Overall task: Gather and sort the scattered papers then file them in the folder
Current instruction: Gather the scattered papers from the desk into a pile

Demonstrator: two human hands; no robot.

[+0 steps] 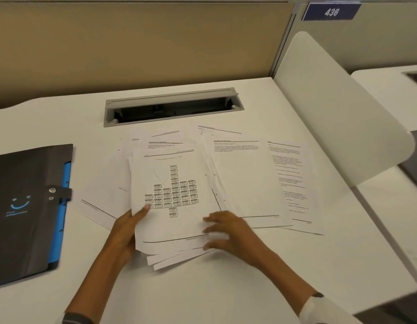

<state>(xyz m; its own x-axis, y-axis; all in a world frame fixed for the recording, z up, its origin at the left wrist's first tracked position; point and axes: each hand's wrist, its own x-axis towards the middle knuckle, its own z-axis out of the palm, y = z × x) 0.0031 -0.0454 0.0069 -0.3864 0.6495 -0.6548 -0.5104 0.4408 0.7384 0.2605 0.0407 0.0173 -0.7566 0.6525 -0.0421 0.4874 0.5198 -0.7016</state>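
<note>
A loose stack of printed papers (172,195) lies in the middle of the white desk, topped by a sheet with a box chart. My left hand (127,232) grips the stack's left edge, thumb on top. My right hand (226,231) rests with spread fingers on the stack's lower right corner. More text sheets (247,181) fan out to the right, and others stick out behind and to the left of the stack. A dark grey folder (25,206) with blue inner tabs and a snap strap lies closed at the left.
A grey cable hatch (172,106) is set into the white desk (203,288) behind the papers. A white curved divider (331,108) stands at the right, with another desk beyond it. A beige partition wall runs along the back.
</note>
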